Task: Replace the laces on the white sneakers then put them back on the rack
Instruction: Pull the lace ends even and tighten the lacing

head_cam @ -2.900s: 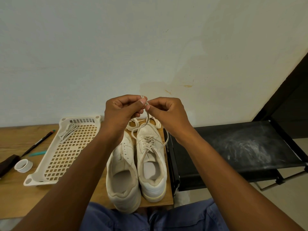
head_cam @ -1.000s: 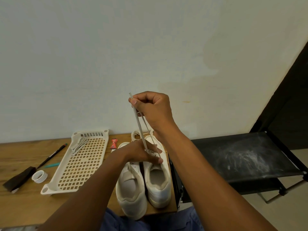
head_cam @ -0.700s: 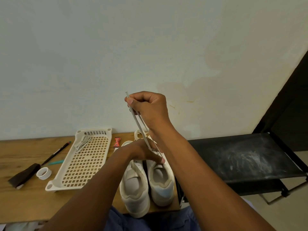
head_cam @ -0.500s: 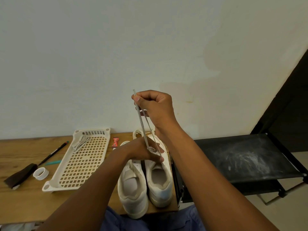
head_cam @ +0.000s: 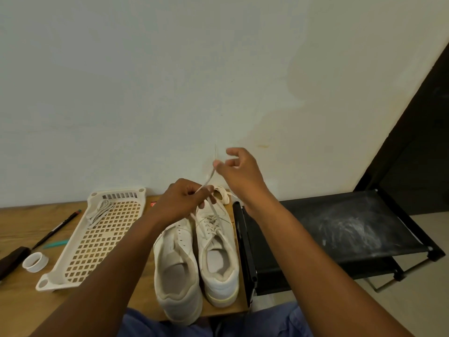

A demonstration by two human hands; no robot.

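Two white sneakers stand side by side, toes to the wall, on the wooden table [head_cam: 21, 229]. The right sneaker [head_cam: 217, 254] has a white lace [head_cam: 211, 176] threaded through its eyelets; the left sneaker [head_cam: 177, 268] shows bare eyelets. My left hand [head_cam: 184, 200] is curled above the right sneaker's toe and grips the lace low down. My right hand [head_cam: 237, 170] is raised higher and pinches the lace's upper end between thumb and forefinger, its other fingers spread. A second pair of laces [head_cam: 98, 211] lies in the cream perforated tray [head_cam: 97, 242].
A black shoe rack [head_cam: 340, 229] with a dusty top shelf stands right of the table. On the table's left lie a black pen [head_cam: 57, 227], a teal pen [head_cam: 54, 244], a white tape roll [head_cam: 35, 261] and a dark object [head_cam: 11, 260]. A wall is close behind.
My left hand rose off the right sneaker's tongue and now grips the lace near the toe. My right hand opened its outer fingers and moved rightward, keeping the lace's end pinched.
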